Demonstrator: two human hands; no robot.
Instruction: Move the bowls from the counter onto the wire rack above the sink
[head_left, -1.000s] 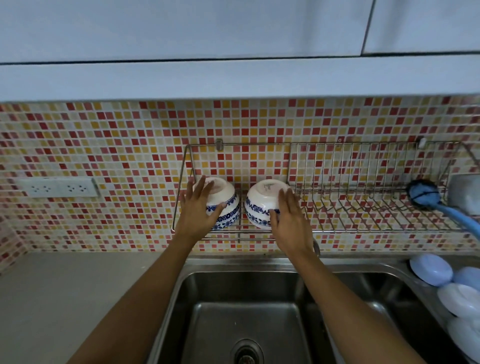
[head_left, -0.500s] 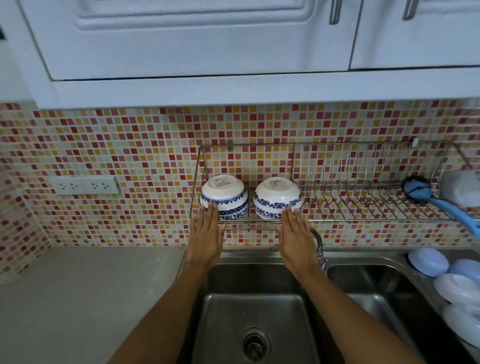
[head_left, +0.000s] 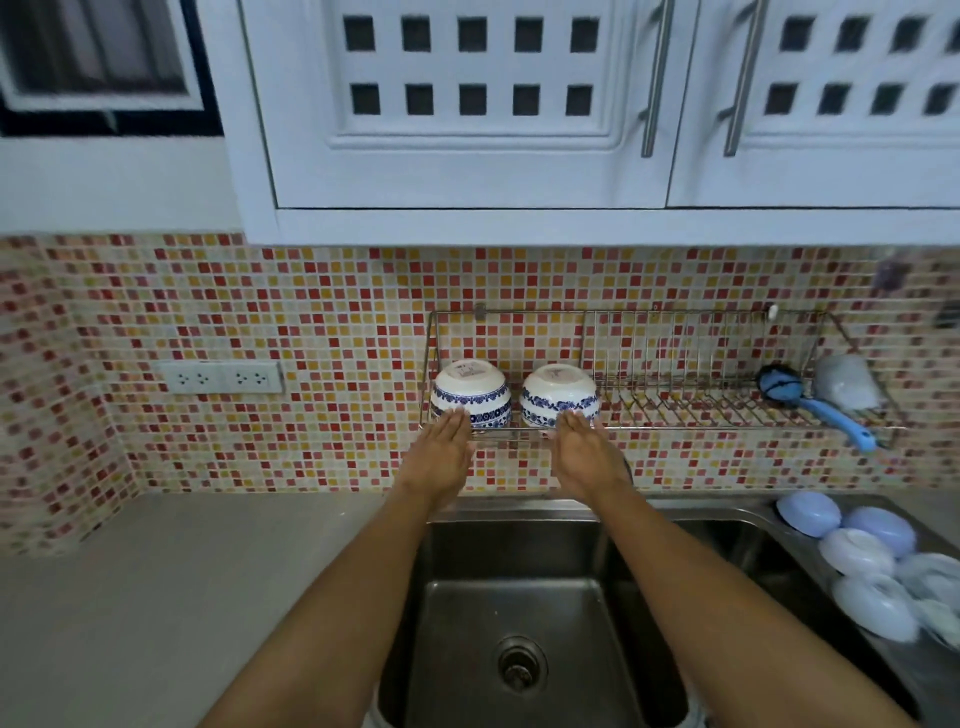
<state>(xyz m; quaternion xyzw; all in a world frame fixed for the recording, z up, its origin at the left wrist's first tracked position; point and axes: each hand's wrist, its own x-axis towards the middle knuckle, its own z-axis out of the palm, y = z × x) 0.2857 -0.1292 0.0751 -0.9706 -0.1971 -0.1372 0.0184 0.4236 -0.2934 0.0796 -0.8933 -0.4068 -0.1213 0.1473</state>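
Two white bowls with blue floral bands stand upside down, side by side, at the left end of the wire rack (head_left: 675, 421) on the tiled wall. The left bowl (head_left: 471, 387) and the right bowl (head_left: 560, 388) nearly touch. My left hand (head_left: 439, 460) is flat with fingers extended, its fingertips just below the left bowl at the rack's front rail. In the same pose, my right hand (head_left: 584, 457) has its fingertips at the lower rim of the right bowl. Neither hand holds anything.
A blue dish brush (head_left: 810, 402) and a pale cup (head_left: 844, 382) lie at the rack's right end. The steel sink (head_left: 519, 597) is below. Several pale blue and white bowls (head_left: 857, 556) sit on the drainboard at the right. White cabinets hang overhead; a wall socket (head_left: 221, 376) is at left.
Both hands let go of the bowls and drew back down to the rack's front rail. The bowls stay upside down on the rack. The camera tilted up, showing more cabinet.
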